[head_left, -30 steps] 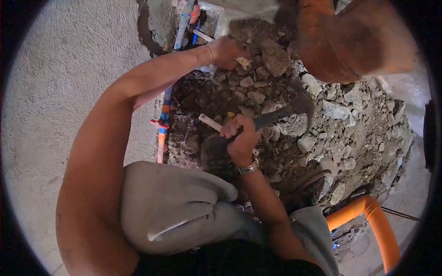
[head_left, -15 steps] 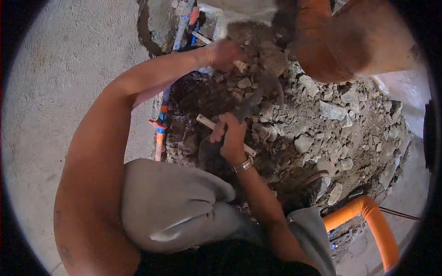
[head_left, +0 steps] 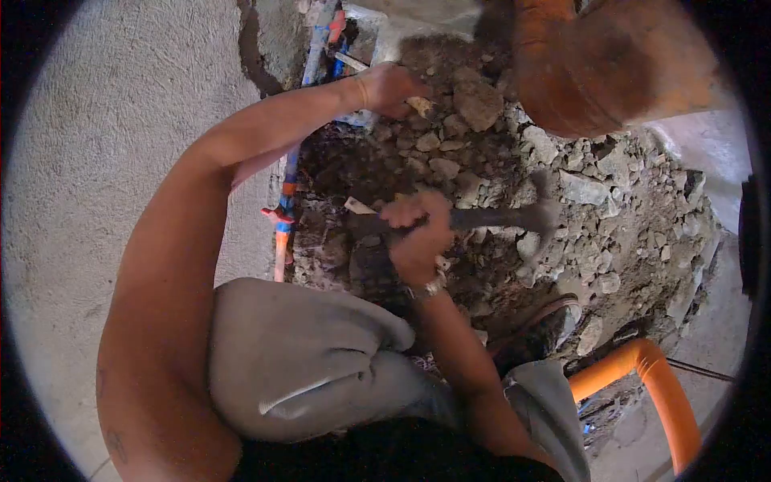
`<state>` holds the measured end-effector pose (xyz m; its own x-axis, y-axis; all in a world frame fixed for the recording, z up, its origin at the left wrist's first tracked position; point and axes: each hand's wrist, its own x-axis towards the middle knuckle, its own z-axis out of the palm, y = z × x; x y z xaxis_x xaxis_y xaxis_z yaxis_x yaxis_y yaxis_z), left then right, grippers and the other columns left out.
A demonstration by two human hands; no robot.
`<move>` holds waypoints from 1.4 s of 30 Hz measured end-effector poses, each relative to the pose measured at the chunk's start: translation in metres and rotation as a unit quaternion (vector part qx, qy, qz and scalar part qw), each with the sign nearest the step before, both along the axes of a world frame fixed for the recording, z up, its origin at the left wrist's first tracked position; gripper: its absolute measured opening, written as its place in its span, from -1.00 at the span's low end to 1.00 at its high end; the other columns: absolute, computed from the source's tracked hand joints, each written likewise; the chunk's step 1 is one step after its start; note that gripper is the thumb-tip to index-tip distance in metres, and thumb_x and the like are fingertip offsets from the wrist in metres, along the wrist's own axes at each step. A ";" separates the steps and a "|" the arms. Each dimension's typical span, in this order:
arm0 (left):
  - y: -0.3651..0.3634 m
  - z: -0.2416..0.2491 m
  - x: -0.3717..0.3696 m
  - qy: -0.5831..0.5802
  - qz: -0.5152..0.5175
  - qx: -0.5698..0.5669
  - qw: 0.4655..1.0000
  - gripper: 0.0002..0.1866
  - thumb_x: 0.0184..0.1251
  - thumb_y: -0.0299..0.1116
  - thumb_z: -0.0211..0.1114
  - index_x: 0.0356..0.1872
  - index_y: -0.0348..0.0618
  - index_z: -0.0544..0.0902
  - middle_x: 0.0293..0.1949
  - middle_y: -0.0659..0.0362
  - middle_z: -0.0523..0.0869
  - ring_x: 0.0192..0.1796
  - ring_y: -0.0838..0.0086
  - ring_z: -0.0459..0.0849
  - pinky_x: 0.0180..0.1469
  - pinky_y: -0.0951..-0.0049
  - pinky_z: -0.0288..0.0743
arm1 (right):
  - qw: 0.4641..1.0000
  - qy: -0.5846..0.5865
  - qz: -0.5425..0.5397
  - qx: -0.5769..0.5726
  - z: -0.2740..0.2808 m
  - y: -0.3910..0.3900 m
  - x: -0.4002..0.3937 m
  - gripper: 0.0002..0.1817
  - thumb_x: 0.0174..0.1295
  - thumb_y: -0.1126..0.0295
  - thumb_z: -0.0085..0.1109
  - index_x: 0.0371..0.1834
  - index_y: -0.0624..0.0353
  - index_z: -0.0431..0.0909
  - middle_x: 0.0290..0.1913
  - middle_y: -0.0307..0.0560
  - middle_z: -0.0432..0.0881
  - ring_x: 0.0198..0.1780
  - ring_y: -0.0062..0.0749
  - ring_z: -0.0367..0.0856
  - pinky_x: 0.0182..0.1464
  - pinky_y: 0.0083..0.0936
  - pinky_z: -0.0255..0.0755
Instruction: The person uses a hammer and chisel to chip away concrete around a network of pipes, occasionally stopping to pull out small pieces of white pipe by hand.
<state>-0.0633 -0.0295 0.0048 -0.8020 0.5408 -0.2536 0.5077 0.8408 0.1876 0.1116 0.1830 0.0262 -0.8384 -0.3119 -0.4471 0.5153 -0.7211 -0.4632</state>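
Note:
My right hand (head_left: 419,234) is wrapped round the handle of a hammer (head_left: 506,217), whose blurred head points right over the rubble. Partly behind this hand lies a pale strip (head_left: 359,206), its left end showing. Higher up, my left hand (head_left: 391,90) is closed round a light wooden stick (head_left: 352,62); a frayed end pokes out past the fingers toward the stones. A large rock (head_left: 478,104) lies just right of that end.
A thick orange-brown pipe (head_left: 562,80) crosses the upper right. Blue and orange pipes with a red valve (head_left: 278,216) run along the concrete floor (head_left: 161,104). A bent orange pipe (head_left: 618,368) stands at the lower right, near my shoe (head_left: 554,325).
The hammer has swung from near the left hand out to the right, and my right hand has turned with it. My left hand has barely moved.

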 end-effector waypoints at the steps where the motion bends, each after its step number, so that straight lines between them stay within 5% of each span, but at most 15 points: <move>1: 0.001 0.000 -0.001 -0.030 0.019 -0.004 0.999 -0.34 -0.10 -0.29 0.41 0.20 0.06 0.60 0.02 -0.02 0.70 -0.02 0.04 0.70 0.09 0.12 0.60 | 1.000 0.014 0.009 0.024 -0.004 -0.006 0.003 -0.73 0.29 0.33 0.00 -0.56 0.10 0.28 -0.63 -0.17 0.32 -0.59 -0.36 0.33 -0.40 -0.31 0.40; 2: 0.001 0.001 -0.004 -0.058 0.036 -0.008 0.998 -0.35 -0.09 -0.29 0.41 0.19 0.04 0.60 0.06 -0.03 0.69 0.02 0.03 0.69 0.10 0.13 0.60 | 1.000 0.017 0.007 0.025 -0.010 -0.002 0.000 -0.73 0.29 0.33 0.00 -0.56 0.10 0.28 -0.63 -0.17 0.32 -0.59 -0.36 0.33 -0.40 -0.31 0.40; 4: -0.023 -0.037 -0.004 0.023 -0.013 0.038 0.999 -0.35 -0.07 -0.26 0.39 0.22 0.09 0.59 0.01 0.01 0.70 0.01 0.07 0.69 0.06 0.15 0.60 | 0.968 -0.072 0.239 0.037 -0.017 0.005 -0.011 -0.74 0.26 0.34 0.04 -0.57 0.11 0.28 -0.63 -0.17 0.31 -0.61 -0.37 0.31 -0.42 -0.30 0.40; 5: -0.032 -0.052 -0.003 0.100 -0.058 0.084 0.990 -0.35 -0.04 -0.24 0.38 0.24 0.14 0.57 -0.03 0.04 0.72 0.00 0.11 0.70 0.02 0.17 0.60 | 0.968 -0.071 0.238 0.036 -0.016 0.006 -0.011 -0.74 0.26 0.34 0.04 -0.57 0.11 0.28 -0.63 -0.17 0.31 -0.61 -0.37 0.31 -0.42 -0.30 0.40; 11: -0.017 -0.027 0.003 0.057 -0.025 0.108 0.992 -0.38 -0.03 -0.25 0.37 0.21 0.13 0.59 -0.05 0.02 0.72 0.01 0.08 0.68 0.03 0.14 0.59 | 0.983 -0.067 0.168 0.023 0.002 0.018 0.002 -0.73 0.27 0.32 0.05 -0.55 0.12 0.28 -0.64 -0.19 0.27 -0.61 -0.39 0.31 -0.43 -0.33 0.40; 13: -0.014 -0.023 0.002 0.045 -0.019 0.073 0.996 -0.39 0.00 -0.24 0.36 0.22 0.12 0.57 -0.06 0.02 0.72 0.00 0.07 0.68 0.03 0.13 0.59 | 0.986 0.039 0.136 0.086 -0.001 0.019 0.000 -0.76 0.28 0.34 0.02 -0.52 0.11 0.28 -0.63 -0.21 0.23 -0.59 -0.39 0.30 -0.44 -0.33 0.37; 19: -0.012 -0.020 -0.003 0.020 -0.022 0.039 0.999 -0.40 0.08 -0.19 0.34 0.24 0.12 0.52 -0.11 0.03 0.72 -0.05 0.05 0.70 -0.04 0.09 0.61 | 0.997 -0.058 0.015 -0.040 0.012 0.015 -0.009 -0.78 0.30 0.35 0.00 -0.51 0.12 0.33 -0.65 -0.20 0.25 -0.59 -0.38 0.34 -0.44 -0.32 0.38; 24: -0.006 -0.019 -0.004 0.033 -0.005 0.058 0.998 -0.41 0.08 -0.18 0.34 0.25 0.16 0.53 -0.12 0.06 0.74 -0.10 0.09 0.72 -0.08 0.11 0.63 | 0.976 -0.027 0.201 0.077 -0.009 0.003 -0.015 -0.71 0.26 0.34 0.07 -0.61 0.11 0.30 -0.69 -0.19 0.29 -0.63 -0.36 0.35 -0.50 -0.33 0.35; 26: -0.001 -0.017 -0.002 0.018 -0.029 -0.056 0.998 -0.40 0.08 -0.17 0.34 0.25 0.18 0.54 -0.09 0.09 0.74 -0.08 0.12 0.73 -0.06 0.13 0.64 | 0.965 -0.039 0.239 0.102 -0.005 0.006 -0.016 -0.69 0.25 0.35 0.08 -0.64 0.11 0.28 -0.71 -0.19 0.31 -0.64 -0.36 0.34 -0.52 -0.33 0.33; 35: -0.010 -0.020 -0.002 0.052 -0.030 0.036 0.998 -0.40 0.04 -0.19 0.35 0.23 0.18 0.55 -0.09 0.08 0.74 -0.04 0.13 0.72 -0.03 0.13 0.63 | 0.992 0.022 0.115 0.038 0.009 0.022 -0.008 -0.75 0.28 0.32 0.04 -0.52 0.10 0.29 -0.67 -0.21 0.28 -0.65 -0.39 0.31 -0.50 -0.32 0.37; 42: -0.001 -0.004 0.005 0.034 -0.017 -0.007 0.999 -0.43 0.05 -0.25 0.30 0.21 0.14 0.56 -0.12 0.04 0.73 -0.04 0.10 0.71 -0.02 0.10 0.62 | 0.999 -0.038 0.022 -0.013 0.000 0.021 -0.010 -0.72 0.38 0.21 0.03 -0.46 0.10 0.37 -0.65 -0.18 0.32 -0.65 -0.35 0.35 -0.46 -0.26 0.43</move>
<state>-0.0583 -0.0302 0.0003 -0.7986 0.5656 -0.2060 0.5480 0.8247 0.1397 0.1020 0.2044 0.0258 -0.7876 -0.3597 -0.5003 0.5795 -0.7084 -0.4030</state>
